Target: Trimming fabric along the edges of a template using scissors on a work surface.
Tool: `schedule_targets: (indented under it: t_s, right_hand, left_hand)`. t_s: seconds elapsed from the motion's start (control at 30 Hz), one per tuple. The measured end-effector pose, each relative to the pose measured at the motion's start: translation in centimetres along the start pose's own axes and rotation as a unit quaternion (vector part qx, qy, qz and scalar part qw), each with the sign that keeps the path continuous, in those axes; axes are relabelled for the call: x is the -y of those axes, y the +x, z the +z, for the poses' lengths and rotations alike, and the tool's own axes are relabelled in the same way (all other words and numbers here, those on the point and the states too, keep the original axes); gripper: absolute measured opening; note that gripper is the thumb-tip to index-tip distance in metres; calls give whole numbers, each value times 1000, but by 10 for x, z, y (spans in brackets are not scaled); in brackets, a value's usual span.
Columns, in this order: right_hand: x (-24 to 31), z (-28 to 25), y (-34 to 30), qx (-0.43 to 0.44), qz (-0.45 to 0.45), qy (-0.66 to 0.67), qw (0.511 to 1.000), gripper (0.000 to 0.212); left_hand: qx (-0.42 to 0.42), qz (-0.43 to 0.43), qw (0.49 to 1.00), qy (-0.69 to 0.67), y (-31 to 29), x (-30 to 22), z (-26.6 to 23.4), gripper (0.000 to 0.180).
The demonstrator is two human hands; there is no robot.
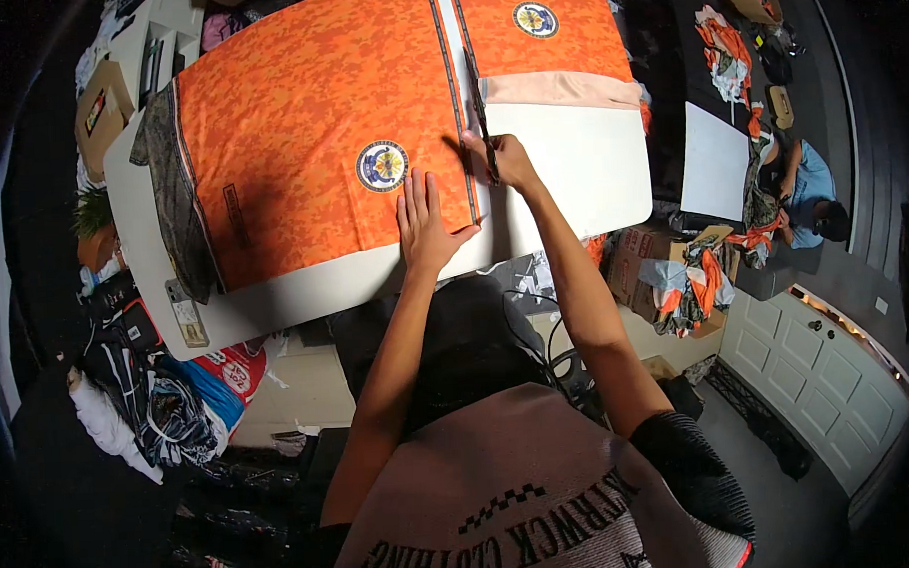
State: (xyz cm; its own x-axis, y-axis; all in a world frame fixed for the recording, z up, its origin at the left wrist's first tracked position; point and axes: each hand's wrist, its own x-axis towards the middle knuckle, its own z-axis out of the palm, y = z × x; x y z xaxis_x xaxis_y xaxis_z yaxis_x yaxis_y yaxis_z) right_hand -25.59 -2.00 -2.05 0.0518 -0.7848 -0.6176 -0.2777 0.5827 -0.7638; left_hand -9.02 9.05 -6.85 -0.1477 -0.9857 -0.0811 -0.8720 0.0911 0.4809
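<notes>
On the white table orange cloth lies spread; right hand grips scissors, blades pointing away along the dark stripe (its long axis). Left hand presses flat, fingers spread, just left of that line.

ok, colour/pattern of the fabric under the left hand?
Orange pixel-camouflage fabric; head view.
</notes>
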Motion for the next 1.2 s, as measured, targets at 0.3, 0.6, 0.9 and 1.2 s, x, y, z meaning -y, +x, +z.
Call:
schedule_targets:
  t_s: [0.3,0.6,0.9,1.2]
  right_hand:
    - [13,-4,16,-3,5,41,999,58]
    - [18,-1,31,-27,19,6,999,57]
    - [27,-7,32,-3,-7,23,1000,58]
    - [43,-10,53,-13,-16,-6,1000,59]
  left_hand:
    - [-7,-4,1000,-1,0,-1,-3,118]
    - [-13,2,1000,-4,1,-1,-3,117]
    - [-16,-1,1000,-2,-1,-2,-4,117]
    - [0,0,1000,6,0,-2,-3,116]
